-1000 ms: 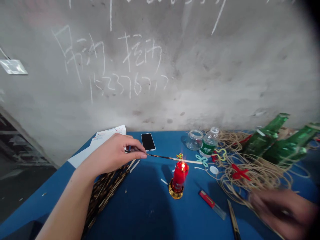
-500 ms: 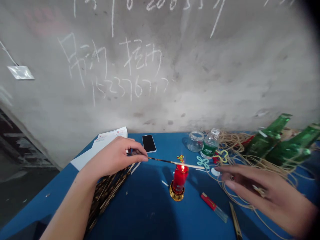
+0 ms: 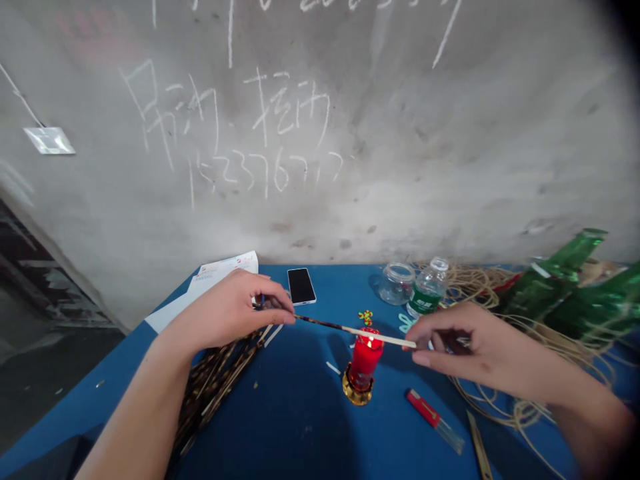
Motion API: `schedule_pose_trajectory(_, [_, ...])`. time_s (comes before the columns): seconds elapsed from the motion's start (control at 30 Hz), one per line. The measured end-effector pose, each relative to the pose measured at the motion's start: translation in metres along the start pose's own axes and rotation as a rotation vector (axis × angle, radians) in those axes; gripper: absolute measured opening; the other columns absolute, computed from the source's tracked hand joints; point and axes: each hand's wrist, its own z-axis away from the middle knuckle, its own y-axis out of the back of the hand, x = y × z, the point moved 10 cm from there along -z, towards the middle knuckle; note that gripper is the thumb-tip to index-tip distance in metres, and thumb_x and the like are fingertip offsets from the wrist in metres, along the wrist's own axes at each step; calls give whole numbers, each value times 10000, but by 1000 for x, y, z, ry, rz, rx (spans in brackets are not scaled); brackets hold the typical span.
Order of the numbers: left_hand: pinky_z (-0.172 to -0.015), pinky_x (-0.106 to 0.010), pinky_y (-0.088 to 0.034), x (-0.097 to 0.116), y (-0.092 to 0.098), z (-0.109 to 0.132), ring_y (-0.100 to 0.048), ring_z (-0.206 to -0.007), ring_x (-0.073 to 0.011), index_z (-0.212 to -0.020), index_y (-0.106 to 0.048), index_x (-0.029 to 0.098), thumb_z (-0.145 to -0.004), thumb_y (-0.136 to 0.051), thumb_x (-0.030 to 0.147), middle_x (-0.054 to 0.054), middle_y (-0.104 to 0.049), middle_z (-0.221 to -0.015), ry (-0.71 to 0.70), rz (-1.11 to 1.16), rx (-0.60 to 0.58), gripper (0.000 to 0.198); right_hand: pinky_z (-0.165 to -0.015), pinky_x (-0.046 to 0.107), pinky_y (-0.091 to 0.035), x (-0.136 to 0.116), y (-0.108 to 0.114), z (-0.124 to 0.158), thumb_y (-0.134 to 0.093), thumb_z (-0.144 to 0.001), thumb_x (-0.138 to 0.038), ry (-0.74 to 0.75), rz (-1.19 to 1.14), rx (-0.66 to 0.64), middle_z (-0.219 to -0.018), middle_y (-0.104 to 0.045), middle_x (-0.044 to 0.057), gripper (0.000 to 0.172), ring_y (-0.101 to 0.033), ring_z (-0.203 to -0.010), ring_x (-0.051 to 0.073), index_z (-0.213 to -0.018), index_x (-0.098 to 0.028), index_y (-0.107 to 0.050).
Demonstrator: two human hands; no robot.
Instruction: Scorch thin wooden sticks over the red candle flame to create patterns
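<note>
My left hand point(image 3: 227, 313) is shut on a thin bamboo stick point(image 3: 345, 328) with dark mottled scorch marks. The stick runs right across the flame of a red candle point(image 3: 365, 360) in a gold holder. Its pale end meets the fingertips of my right hand point(image 3: 465, 347), but I cannot tell whether those fingers grip it. A bundle of similar mottled sticks point(image 3: 215, 387) lies under my left hand and wrist.
The blue table point(image 3: 300, 427) holds a phone point(image 3: 301, 286), papers point(image 3: 210, 287), a glass jar point(image 3: 397, 283), a water bottle point(image 3: 427, 290), green glass bottles point(image 3: 560, 293), tangled twine point(image 3: 500, 407) and a red utility knife point(image 3: 434, 420). A chalk-marked concrete wall rises behind.
My right hand has moved left from over the twine to the stick's pale end. My left hand keeps its hold on the stick above the flame.
</note>
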Motion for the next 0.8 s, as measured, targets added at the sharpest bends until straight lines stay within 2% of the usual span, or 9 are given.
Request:
schedule_pose_trajectory(0.13, [-762,-311,-509,-4,-4,0,-742,-883,-192,-954,-897,382,-963,-799,497,59,-849,-957,29,-7,-31,152,-549,305,-383,3,-2,-5,-778,-1023,-504,1,-26,-15,-692,-717,-2,218,-552,-609,157,-1010,-321,-897])
schedule_pose_trajectory(0.27, [-738,-311,-518,-6,-9,-3,-749,-878,-214,-977,-904,369,-962,-785,509,29,-853,-966,27,-49,-58,184,-565,312,-415,5,-9,-8,-787,-1008,-525,-11,-19,-22,-788,-792,19,238,-584,-629,161,-966,-321,-902])
schedule_pose_trajectory(0.37, [-726,-311,-529,-7,-10,-6,-746,-851,-220,-993,-905,365,-959,-784,536,16,-849,-940,3,-61,-56,213,-542,307,-405,7,-8,-9,-787,-1008,-526,0,-28,9,-719,-758,11,238,-570,-599,156,-974,-323,-908])
schedule_pose_trajectory(0.63, [-756,-308,-541,-13,-13,-10,-753,-862,-208,-988,-901,385,-976,-769,506,40,-859,-975,19,-64,-64,179,-548,309,-368,13,-14,-15,-838,-984,-460,-6,-112,-25,-682,-724,-10,173,-528,-591,143,-938,-304,-898])
schedule_pose_trajectory(0.8, [-803,-304,-545,-18,-12,-13,-764,-921,-199,-988,-897,411,-981,-790,478,69,-860,-995,25,-19,-72,127,-559,305,-376,14,-16,-16,-848,-979,-448,-8,-158,0,-699,-744,-8,163,-528,-598,142,-953,-295,-898])
